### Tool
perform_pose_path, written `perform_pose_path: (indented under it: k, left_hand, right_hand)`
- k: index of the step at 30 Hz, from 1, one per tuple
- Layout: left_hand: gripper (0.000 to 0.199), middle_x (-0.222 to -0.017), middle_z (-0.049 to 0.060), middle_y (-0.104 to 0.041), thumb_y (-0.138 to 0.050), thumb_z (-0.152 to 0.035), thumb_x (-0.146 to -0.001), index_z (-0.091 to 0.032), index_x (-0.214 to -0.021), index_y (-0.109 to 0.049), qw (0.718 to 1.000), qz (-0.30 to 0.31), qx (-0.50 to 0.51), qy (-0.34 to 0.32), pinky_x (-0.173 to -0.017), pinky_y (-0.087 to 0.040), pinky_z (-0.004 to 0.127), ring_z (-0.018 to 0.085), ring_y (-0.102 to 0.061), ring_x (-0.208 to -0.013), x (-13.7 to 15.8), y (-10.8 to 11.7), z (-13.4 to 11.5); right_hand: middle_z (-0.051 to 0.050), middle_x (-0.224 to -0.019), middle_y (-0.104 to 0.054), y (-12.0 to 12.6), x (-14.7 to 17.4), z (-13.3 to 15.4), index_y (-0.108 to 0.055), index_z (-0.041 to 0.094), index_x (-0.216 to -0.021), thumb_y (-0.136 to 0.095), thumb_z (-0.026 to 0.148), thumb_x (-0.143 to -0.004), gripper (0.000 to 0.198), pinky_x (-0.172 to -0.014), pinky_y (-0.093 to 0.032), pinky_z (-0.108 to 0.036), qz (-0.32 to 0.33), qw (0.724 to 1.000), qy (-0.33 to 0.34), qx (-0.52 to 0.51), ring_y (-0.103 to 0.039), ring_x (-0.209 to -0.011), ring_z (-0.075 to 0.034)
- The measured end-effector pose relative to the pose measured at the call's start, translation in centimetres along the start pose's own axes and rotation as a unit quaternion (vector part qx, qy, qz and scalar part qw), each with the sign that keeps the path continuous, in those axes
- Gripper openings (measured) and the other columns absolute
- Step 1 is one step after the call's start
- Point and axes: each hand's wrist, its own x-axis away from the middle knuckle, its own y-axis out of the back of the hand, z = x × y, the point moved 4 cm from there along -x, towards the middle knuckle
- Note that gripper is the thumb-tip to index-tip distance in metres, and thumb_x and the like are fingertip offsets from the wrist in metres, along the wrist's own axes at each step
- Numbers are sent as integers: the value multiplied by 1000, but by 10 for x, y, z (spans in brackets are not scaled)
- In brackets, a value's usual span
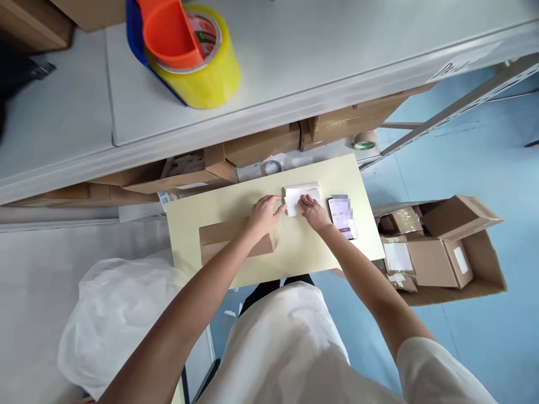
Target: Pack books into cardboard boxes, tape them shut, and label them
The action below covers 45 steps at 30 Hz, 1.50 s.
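Note:
A stack of white paper slips or labels lies on the pale yellow tabletop. My right hand rests on it with the fingers laid flat over its right part. At its left edge is my left hand, thumb and forefinger apart, with nothing visible between them; I cannot tell whether the fingertips touch the paper. Beneath my left forearm lies a closed brown cardboard box, partly hidden by the arm. A phone with a lit screen is just right of my right hand.
Above the table runs a grey shelf bearing a yellow tape roll with an orange scoop in it. Cardboard boxes sit under the shelf. An open carton of boxes stands right, a white plastic bag left.

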Motion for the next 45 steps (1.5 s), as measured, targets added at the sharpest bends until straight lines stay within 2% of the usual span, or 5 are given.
perform_pose_path:
  k: [19,25,32,37,45]
  left_hand:
    - [37,-87,3,-70,-59,-17,-79,-19,-115,-58,955,81,216,187,-66,-51,26,13,-65,-58,-45,-44,26]
    - [37,-82,1,-69,-55,-16,-81,-20,-117,-57,970,63,177,152,-73,-52,29,14,-65,-63,-44,-35,21]
    - [57,-131,14,-51,-65,-39,-76,-16,-127,-51,983,10,185,5,-102,-39,37,27,-45,-125,-38,-11,-17]
    - [40,-100,8,-67,-50,-48,-85,-18,-110,-60,942,83,307,112,-81,-48,31,21,-62,-94,-41,-4,-20]
    - [18,-67,0,-59,-48,-25,-80,-16,-74,-62,989,22,136,56,-60,-42,23,12,-52,-62,-43,45,15]
  right_hand:
    - [-7,-89,-71,37,15,2,-63,20,-78,-49,28,-91,21,-84,-46,-34,-221,970,54,-86,-62,-89,-19]
    - [-6,-102,-64,61,23,-11,-64,23,-85,-48,19,-90,17,-88,-41,-41,-288,952,-1,-100,-55,-97,-21]
    - [-9,-121,-52,62,16,0,-66,27,-86,-47,18,-87,21,-98,-38,-52,-357,930,-45,-78,-44,-117,-29]
    - [-8,-115,-57,54,-6,21,-64,28,-98,-48,32,-89,19,-101,-41,-46,-253,959,57,-117,-48,-115,-27]
    - [-19,-131,-47,59,-24,23,-47,17,-120,-52,50,-85,48,-102,-36,-52,-263,947,6,-182,-40,-127,-31]
